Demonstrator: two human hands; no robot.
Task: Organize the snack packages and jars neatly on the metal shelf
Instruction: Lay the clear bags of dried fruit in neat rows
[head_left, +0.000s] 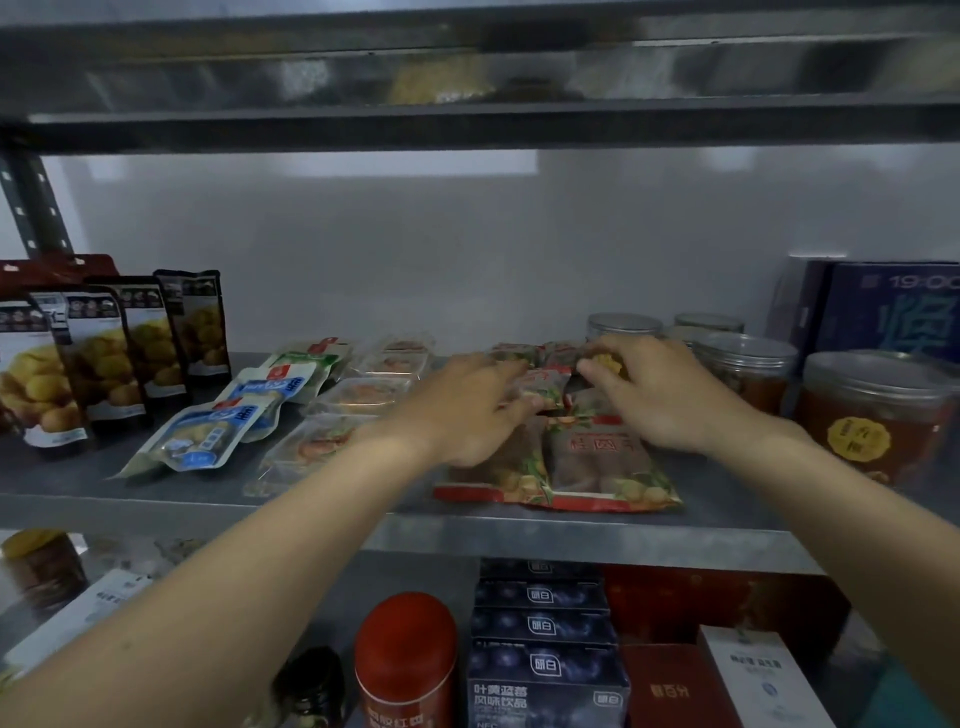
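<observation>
A: While we list this level largest first, entry one is the metal shelf (311, 514). All the stock for sorting lies on its middle board.

B: Entry two, jars (872, 415), right end, clustered front to back. We judge them rigid, smooth-walled and the heaviest stock here. Take them round the body below the lid, not by the lid alone.

A: Entry three, standing pouches (98, 358), left end, upright in an overlapping row. Light, soft and likely to topple, so hold them by the top seal.

B: Entry four, red packets (597, 462), centre, lying flat and overlapping front to back. We reckon them light, with crinkly film and soft contents, and slippery on one another. Best pinched at a sealed edge, or slid flat.

A: Hands?

B: Our right hand (660, 395) pinches a rear red packet between thumb and curled fingers. Our left hand (467, 410) lies on the packets beside it, too blurred for us to tell whether it grips or only presses.

A: Surroundings?

B: Blue box (893, 312), back right, behind the jars. Clear trays (363, 389) in a column just left of the red packets, then blue-and-white pouches (208, 436) lying askew. Trays and jars hem the packets in on both sides, so we have little room to spread sideways.
</observation>
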